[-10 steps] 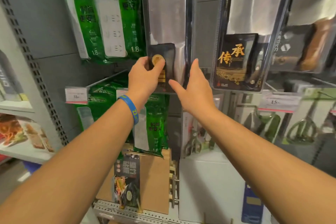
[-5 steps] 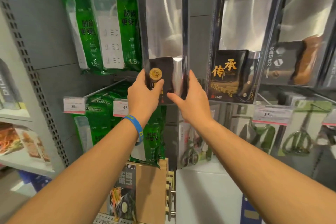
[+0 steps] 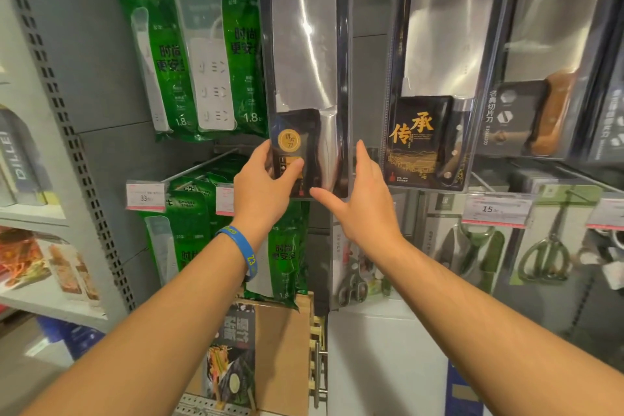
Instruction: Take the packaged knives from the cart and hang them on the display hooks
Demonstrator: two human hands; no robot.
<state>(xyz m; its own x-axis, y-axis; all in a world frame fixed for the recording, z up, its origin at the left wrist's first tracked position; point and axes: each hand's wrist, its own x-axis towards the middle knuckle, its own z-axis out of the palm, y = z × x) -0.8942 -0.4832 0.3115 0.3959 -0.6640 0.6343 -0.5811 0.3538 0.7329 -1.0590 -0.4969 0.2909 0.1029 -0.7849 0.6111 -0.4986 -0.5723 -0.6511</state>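
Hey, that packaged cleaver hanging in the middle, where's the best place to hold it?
Grip the packaged cleaver at its bottom end, coming from below with a hand on each side edge. It hangs upright, blade up and handle down, so the low end is within reach. The left hand already pinches the lower left; the right hand is at the right edge.

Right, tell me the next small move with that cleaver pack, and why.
Probably let go, left hand first. The clear-packaged steel cleaver hangs upright in line with the neighbouring black-and-gold boxed cleaver. The left thumb rests on its label, and the right hand only steadies its lower edge. Its hook is out of view, so release gently.
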